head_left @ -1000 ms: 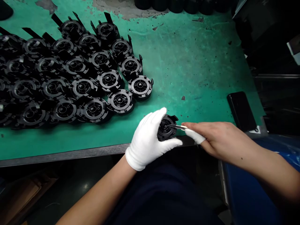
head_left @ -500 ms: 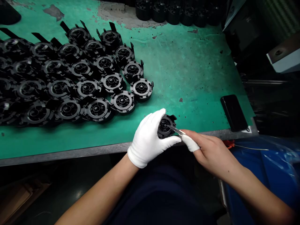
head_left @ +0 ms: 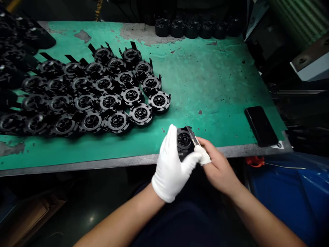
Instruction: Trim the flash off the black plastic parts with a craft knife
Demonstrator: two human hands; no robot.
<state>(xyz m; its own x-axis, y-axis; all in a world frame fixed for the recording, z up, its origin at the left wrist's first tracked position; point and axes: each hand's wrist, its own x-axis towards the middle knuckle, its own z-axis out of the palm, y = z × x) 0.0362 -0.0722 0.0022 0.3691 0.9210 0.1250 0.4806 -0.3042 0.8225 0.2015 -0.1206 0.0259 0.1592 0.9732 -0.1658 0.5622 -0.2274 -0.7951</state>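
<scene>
My left hand [head_left: 171, 168], in a white glove, is curled around a round black plastic housing [head_left: 184, 140] above the table's front edge. The housing's ringed face is turned up towards me, and its near side is partly hidden by the glove. My right hand [head_left: 217, 166], bare apart from a white cover on the thumb, grips a slim metal blade like a small knife [head_left: 195, 140]. The blade lies along the housing's right rim; its handle is hidden in my fingers. The left thumb meets the covered right thumb below the housing.
Rows of similar black housings [head_left: 117, 120] stand on the green tabletop [head_left: 200, 75] at left. More black parts [head_left: 192, 29] line the back edge. A black phone [head_left: 260, 126] lies at right. Below it are a red-orange object [head_left: 254, 161] and a blue plastic-covered bin [head_left: 277, 192].
The blade has moved from the housing's centre to its right rim and turned steeper. My hands have drawn closer together, the left one more upright. The camera view has shifted.
</scene>
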